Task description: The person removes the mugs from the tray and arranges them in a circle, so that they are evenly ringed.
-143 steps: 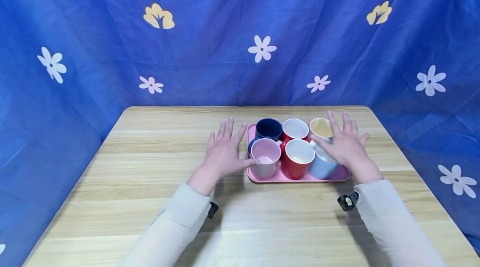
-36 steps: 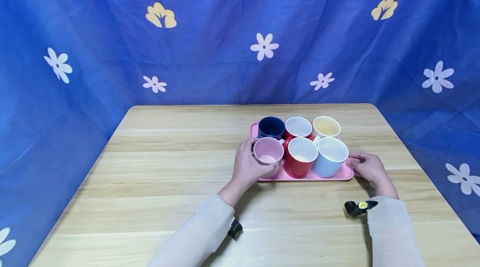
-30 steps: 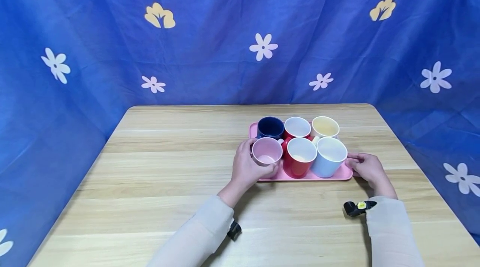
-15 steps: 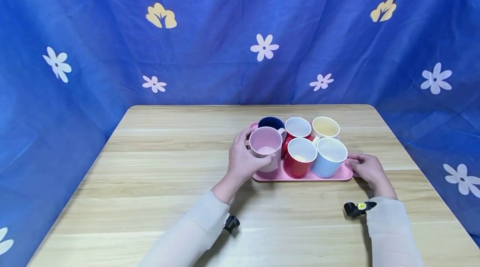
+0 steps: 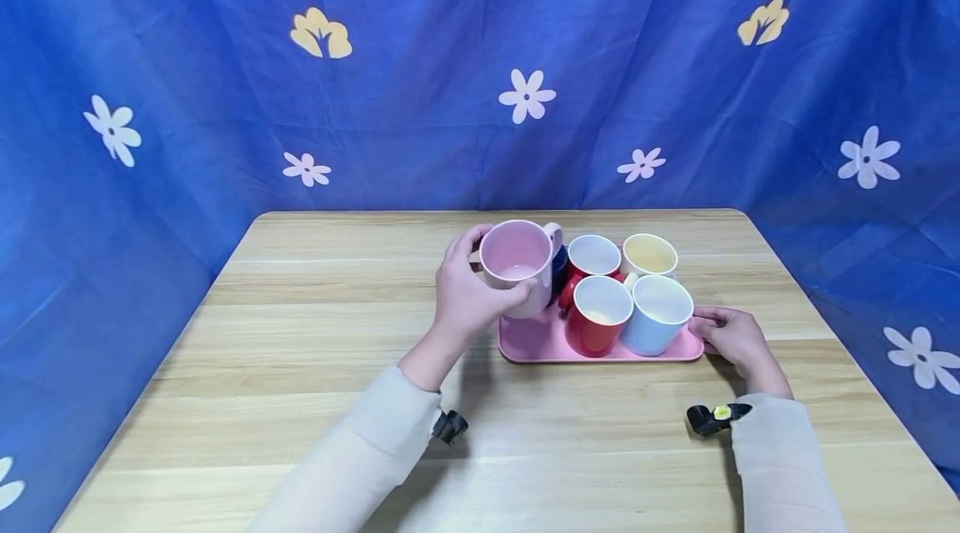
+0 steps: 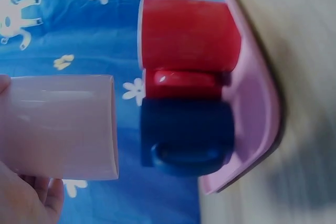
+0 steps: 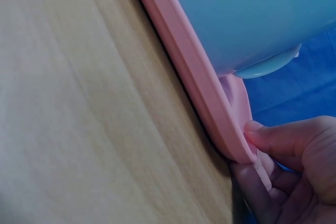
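My left hand [image 5: 471, 293] grips a pale pink mug [image 5: 536, 291] around its body, lifted above the left end of a pink tray [image 5: 536, 350]. In the left wrist view the same pink mug [image 6: 63, 127] is apart from the tray. My right hand [image 5: 738, 341] pinches the tray's right rim; thumb and fingers show on that rim in the right wrist view. On the tray stand a red mug [image 5: 592, 329], a light blue mug [image 5: 651, 325], another red mug [image 5: 577, 275] with a white inside, and a cream mug [image 5: 650, 254]. A navy mug [image 6: 186, 129] is partly hidden behind the pink one.
The tray rests on a light wooden table [image 5: 337, 333], toward its right half. A blue curtain [image 5: 420, 100] with white flowers hangs behind the table's far edge. Black wrist cameras [image 5: 450, 426] sit at the sleeves.
The left hand has taken hold of the pink mug and raised it off the tray, up and to the left. The right hand came to the tray's right rim earlier and has stayed there.
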{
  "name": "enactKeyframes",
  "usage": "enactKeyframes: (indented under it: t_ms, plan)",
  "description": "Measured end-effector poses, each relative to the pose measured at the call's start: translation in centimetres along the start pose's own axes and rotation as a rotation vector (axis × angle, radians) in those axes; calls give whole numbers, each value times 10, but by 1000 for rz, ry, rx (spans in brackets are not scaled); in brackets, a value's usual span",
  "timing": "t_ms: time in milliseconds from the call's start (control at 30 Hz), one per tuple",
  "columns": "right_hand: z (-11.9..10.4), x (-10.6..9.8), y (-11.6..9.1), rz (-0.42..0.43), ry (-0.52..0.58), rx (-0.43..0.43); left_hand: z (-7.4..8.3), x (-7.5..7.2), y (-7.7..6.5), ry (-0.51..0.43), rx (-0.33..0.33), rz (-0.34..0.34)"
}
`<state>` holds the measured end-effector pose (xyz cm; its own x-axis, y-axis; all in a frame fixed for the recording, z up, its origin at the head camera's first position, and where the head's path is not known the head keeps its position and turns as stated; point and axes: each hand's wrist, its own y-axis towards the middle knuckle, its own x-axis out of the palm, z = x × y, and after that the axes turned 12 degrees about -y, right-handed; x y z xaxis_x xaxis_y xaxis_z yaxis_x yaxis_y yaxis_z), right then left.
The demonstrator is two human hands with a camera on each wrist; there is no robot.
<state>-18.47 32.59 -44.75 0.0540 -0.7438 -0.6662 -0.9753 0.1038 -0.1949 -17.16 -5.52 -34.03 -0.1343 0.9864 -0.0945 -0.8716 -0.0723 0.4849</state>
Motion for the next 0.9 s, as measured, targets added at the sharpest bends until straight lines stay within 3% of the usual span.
enactKeyframes:
  t_ms: [300,900]
  plan:
    - [1,1,0,0,8,25,-2,-21,17,56,60,56]
    - [3,2,2,15,0,14,-50,-68,36,170,-57,193]
